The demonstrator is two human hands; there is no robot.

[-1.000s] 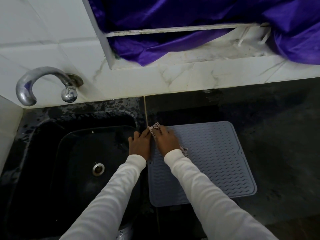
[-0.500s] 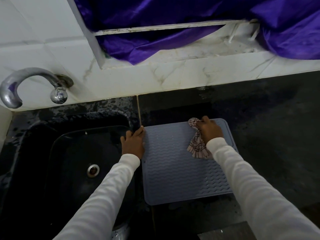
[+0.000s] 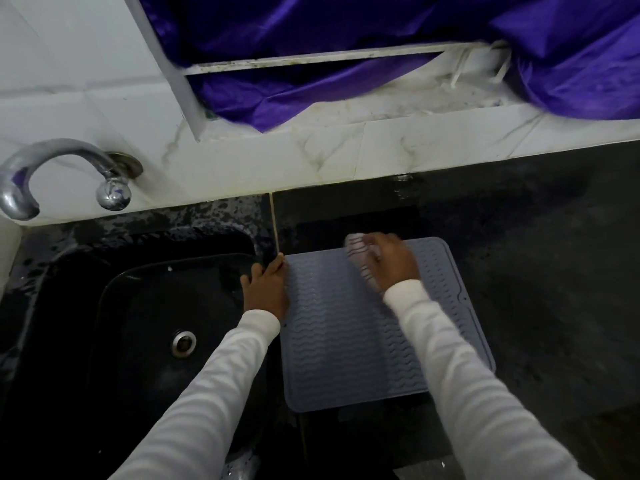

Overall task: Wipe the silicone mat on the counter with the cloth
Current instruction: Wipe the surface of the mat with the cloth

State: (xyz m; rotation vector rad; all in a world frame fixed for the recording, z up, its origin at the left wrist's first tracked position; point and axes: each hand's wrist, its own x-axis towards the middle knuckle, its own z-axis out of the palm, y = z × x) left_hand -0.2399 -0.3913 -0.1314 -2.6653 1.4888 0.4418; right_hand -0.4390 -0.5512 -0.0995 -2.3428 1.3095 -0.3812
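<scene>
Your right hand (image 3: 391, 263) is up at the mat's (image 3: 346, 341) far edge, at about twelve o'clock on it, with the cloth (image 3: 360, 256) bunched under the palm — fingers curled down around it, clamped on the fabric. The cloth is blurred; a striped pale pattern pokes out to the left of the knuckles and a bit trails back toward the wrist. It sits pressed on the mat's ribbed surface.

Your left hand (image 3: 266, 289) is at the mat's nine o'clock side, up near the far left corner, fingers straight and together, laid flat along the edge — tips touching the mat's border where it meets the sink (image 3: 104, 306) rim. It pins rather than grips.

The mat lies flat on the dark bench (image 3: 536, 271), just right of the sink, its wavy ridges running across. The bench around it looks wet and glossy, most at twelve o'clock by the wall. A chrome tap (image 3: 62, 174) curves over the sink at ten o'clock. Purple cloth (image 3: 346, 46) hangs over the ledge at the top. White sleeves (image 3: 485, 393) cover both arms to the wrists.
</scene>
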